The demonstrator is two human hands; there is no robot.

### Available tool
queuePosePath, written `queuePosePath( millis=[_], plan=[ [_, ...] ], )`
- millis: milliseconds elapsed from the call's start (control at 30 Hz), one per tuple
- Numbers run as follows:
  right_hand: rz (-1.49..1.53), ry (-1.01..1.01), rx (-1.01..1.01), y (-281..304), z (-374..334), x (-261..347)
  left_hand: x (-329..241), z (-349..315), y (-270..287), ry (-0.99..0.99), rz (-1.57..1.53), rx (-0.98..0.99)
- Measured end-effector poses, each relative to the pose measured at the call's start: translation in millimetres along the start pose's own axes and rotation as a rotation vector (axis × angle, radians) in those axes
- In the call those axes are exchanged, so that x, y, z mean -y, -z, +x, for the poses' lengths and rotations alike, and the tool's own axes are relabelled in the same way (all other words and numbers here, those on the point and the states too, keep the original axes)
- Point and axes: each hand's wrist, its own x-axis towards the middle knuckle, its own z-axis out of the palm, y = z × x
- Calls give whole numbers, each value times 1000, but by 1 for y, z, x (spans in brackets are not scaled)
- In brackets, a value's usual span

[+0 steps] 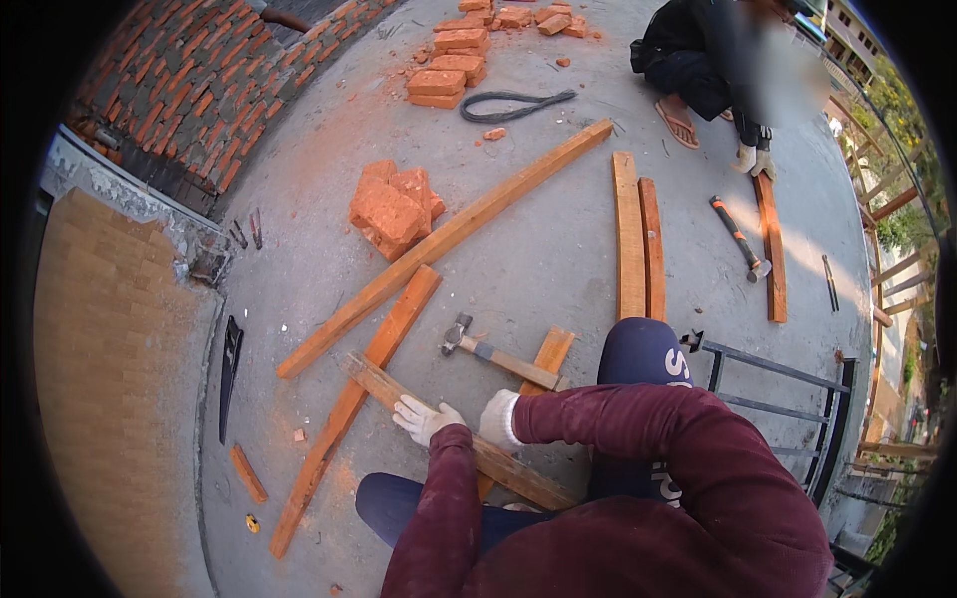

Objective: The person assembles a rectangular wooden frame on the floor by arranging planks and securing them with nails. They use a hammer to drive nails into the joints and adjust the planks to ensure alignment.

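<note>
A weathered wooden plank slants from the middle of the floor toward my lap. Its far end crosses a longer reddish beam, and a short wooden piece lies partly beneath it. My left hand, in a white glove, grips the plank with its fingers across the top. Close beside it, my gloved right hand is closed at the plank's far edge; its fingertips and anything in them are hidden. Just beyond my hands lies a hammer with a wooden handle, resting over the short piece.
Wooden beams lie ahead, beside broken bricks and a wire coil. A handsaw is at left. At far right a gloved co-worker crouches over a beam near another hammer. A metal frame stands right.
</note>
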Motion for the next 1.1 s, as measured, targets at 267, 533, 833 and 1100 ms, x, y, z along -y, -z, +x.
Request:
queuePosePath(
  millis=[267,533,833,1100],
  plan=[
    [-156,-13,18,8,-2,6,6,8,15,261,-349,-7],
    [-201,8,36,-1,1,9,17,21,18,292,-582,178],
    [-210,-35,42,-9,-7,9,17,20,18,282,-592,241],
    [-182,-179,142,-30,16,-40,36,25,24,251,-469,236]
  ],
)
